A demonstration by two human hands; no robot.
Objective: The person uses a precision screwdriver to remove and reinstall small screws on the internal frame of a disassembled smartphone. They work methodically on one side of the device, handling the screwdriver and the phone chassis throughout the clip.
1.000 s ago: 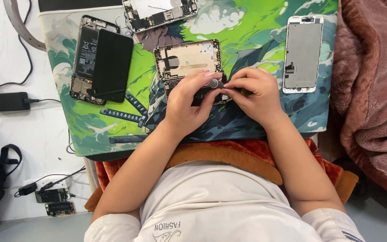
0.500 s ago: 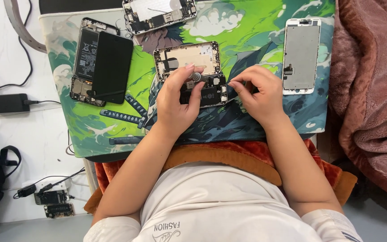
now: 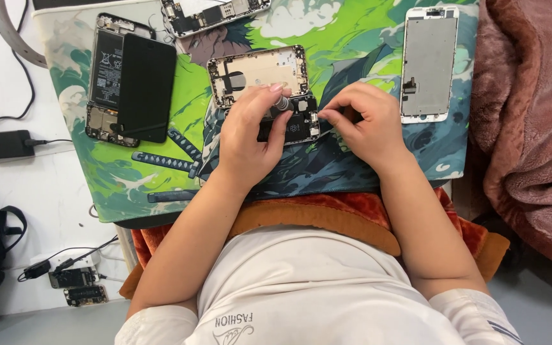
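I find the left hand (image 3: 250,137) pinching a small silver-tipped tool (image 3: 282,103); right hand (image 3: 362,124) fingertips narrowly pinched at the opened phone (image 3: 263,80), three o'clock side. Phone lies flat, gold housing exposed, mat (image 3: 161,172) centre.

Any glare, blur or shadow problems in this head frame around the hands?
Head view: even, soft light; left hand and right hand sharp, no motion blur; faint shadows under them on the green illustrated mat; mild sheen on the white-framed phone screen panel; the gold opened phone housing stays readable.
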